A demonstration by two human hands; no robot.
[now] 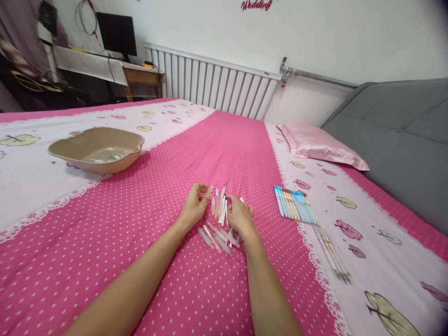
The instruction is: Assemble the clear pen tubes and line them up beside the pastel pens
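Observation:
Both my hands rest on a pink polka-dot bedspread (210,154), on either side of a small heap of pen caps and clear pen tubes (219,233). My left hand (193,206) pinches a pale pink cap between thumb and fingertips. My right hand (240,215) is curled, its fingers closed on a thin white pen part that stands upright. The two hands are a few centimetres apart.
A row of blue and orange pens (294,203) lies to the right, with a bundle of thin refills (331,252) below it. A beige basin (98,148) sits at the far left. A pink pillow (320,145), a grey headboard (402,140) and a radiator (217,84) are behind.

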